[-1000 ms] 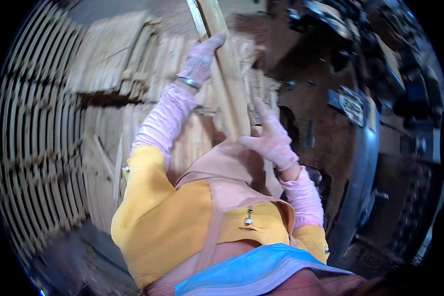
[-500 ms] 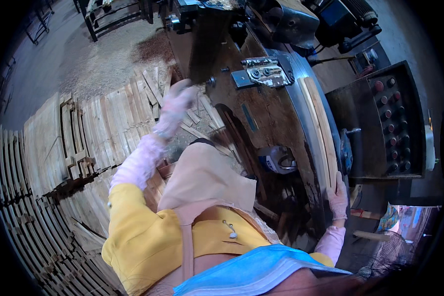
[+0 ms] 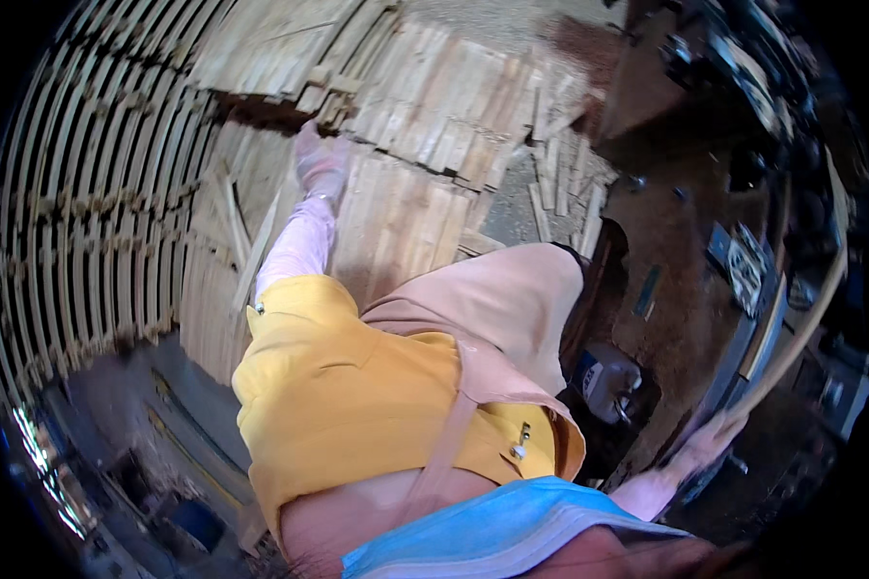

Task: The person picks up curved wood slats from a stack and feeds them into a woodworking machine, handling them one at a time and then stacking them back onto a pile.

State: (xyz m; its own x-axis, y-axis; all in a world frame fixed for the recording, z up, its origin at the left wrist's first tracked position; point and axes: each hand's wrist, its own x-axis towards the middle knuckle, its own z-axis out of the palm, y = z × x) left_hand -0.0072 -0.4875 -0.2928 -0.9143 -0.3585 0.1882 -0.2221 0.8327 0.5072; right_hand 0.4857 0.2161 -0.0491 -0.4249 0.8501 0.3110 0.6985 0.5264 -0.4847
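Note:
My left hand (image 3: 321, 162), in a pale glove, reaches out to the stacked wooden strips (image 3: 410, 92). It is beside the strips' jutting ends, its fingers looking somewhat apart though blurred; I make out nothing held in it. At the lower right my right hand (image 3: 713, 439), also gloved, is closed around a long wooden strip (image 3: 809, 323). This strip slants up and away to the right, past the machine's metal rail. A second wooden strip (image 3: 765, 333) lies along the rail (image 3: 719, 386).
A brown machine bed (image 3: 681, 289) with a metal clamp block (image 3: 743, 265) stands on the right. A plastic jug (image 3: 606, 381) sits in its recess. Tall rows of stacked strips (image 3: 106, 193) fill the left. Loose offcuts (image 3: 560, 179) lie between stack and machine.
My view has swung left. My left hand has moved from near the machine to the stack. A strip in my right hand now slants off the rail, where two strips lay side by side.

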